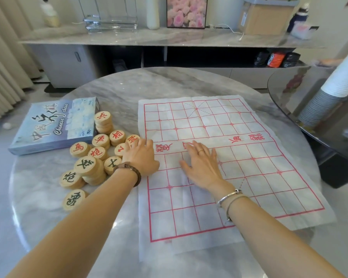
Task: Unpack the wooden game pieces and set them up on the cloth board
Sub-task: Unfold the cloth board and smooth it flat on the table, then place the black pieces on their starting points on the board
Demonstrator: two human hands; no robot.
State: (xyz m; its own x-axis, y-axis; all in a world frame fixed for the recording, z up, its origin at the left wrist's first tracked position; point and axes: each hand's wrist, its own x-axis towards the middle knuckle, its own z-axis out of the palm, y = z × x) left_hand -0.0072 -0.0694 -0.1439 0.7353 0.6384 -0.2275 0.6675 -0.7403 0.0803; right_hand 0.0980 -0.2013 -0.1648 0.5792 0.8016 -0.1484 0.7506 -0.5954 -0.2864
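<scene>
**Both hands low: one on the cloth, one at the discs**

Your right hand (pixel 201 165) lies flat on the cloth board (pixel 249 177), fingers (pixel 191 147) straight and spread, holding nothing. The board is a thin, whitish, slightly creased sheet printed with a red grid and red characters. It spreads out ahead of those fingers and to their right, with its left edge under your left hand (pixel 141 155).

Your left fingers (pixel 147 143) reach out fairly straight, loosely together. They rest across the tops of two red-marked discs at the board's edge and grip neither.

The wooden pieces (pixel 88 165) are thick round discs of pale, smooth wood, each carved on top with a red or dark green character. They sit just left of your left fingers and back along your wrist, some single, some in short stacks. One taller stack (pixel 103 122) stands beyond the fingertips.

Further left lies the flat blue cardboard box (pixel 54 125), glossy and rectangular. It all rests on a round bench (pixel 119 93) of polished grey-veined stone.
</scene>
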